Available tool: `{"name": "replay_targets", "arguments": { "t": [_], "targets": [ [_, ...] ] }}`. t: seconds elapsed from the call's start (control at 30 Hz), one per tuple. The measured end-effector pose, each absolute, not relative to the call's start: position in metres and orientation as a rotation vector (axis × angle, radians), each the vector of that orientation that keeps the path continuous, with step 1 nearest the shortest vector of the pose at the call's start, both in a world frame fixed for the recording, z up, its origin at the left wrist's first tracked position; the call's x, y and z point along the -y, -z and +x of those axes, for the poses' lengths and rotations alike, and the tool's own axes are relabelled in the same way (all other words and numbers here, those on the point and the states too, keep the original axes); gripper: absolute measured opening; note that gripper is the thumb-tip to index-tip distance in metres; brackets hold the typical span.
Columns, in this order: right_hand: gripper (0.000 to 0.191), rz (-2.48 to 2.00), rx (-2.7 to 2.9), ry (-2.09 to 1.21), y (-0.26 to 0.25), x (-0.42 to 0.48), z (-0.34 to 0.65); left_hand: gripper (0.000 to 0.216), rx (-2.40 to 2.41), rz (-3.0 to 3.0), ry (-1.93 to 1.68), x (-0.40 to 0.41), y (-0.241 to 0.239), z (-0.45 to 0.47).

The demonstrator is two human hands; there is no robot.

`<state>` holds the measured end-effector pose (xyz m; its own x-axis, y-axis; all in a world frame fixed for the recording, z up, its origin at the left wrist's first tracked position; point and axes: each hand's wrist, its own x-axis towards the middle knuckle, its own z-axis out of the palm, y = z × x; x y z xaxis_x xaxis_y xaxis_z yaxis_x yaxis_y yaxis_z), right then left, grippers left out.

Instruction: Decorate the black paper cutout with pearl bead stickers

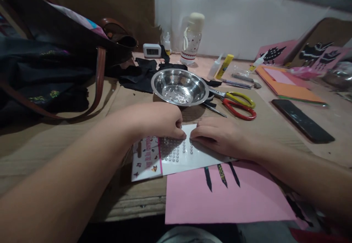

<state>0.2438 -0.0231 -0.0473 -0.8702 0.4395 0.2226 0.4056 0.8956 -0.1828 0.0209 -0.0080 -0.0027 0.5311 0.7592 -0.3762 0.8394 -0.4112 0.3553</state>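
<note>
A white sheet of small pearl stickers (178, 156) lies on the cardboard-covered desk in front of me. My left hand (156, 120) rests on the sheet's upper edge with its fingers curled and pinched together at the pearls; what they hold is too small to see. My right hand (220, 134) lies on the sheet's right part, fingers pressed down on it and meeting the left fingertips. Under the sheet's lower edge sits a pink paper (220, 199) with three dark strips stuck on it.
A steel bowl (180, 87) with a few pearls stands just beyond my hands. Scissors (236, 103) with red and yellow handles lie to its right, then a dark phone (302, 121). A black bag (55, 63) fills the left. Glue bottles, a baby bottle and pink cards line the back.
</note>
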Motion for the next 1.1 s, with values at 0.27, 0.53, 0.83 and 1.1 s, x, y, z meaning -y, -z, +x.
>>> {"name": "replay_targets", "arguments": {
  "t": [0.27, 0.53, 0.83, 1.1],
  "targets": [
    [0.019, -0.567, 2.809, -0.197, 0.048, 0.022, 0.247, 0.032, -1.245, 2.244, 0.309, 0.006, -0.002, 0.02],
    [0.014, -0.718, 2.757, -0.507, 0.031, 0.024, 0.248, 0.033, -1.277, 2.212, 0.357, 0.004, -0.001, 0.021],
    [0.024, -0.6, 2.78, -0.501, 0.032, 0.027, 0.249, 0.031, -1.28, 2.233, 0.355, 0.004, 0.0, 0.022],
    [0.027, -0.569, 2.892, -0.196, 0.025, 0.031, 0.244, 0.031, -1.278, 2.23, 0.339, 0.003, 0.001, 0.022]
  ]
}}
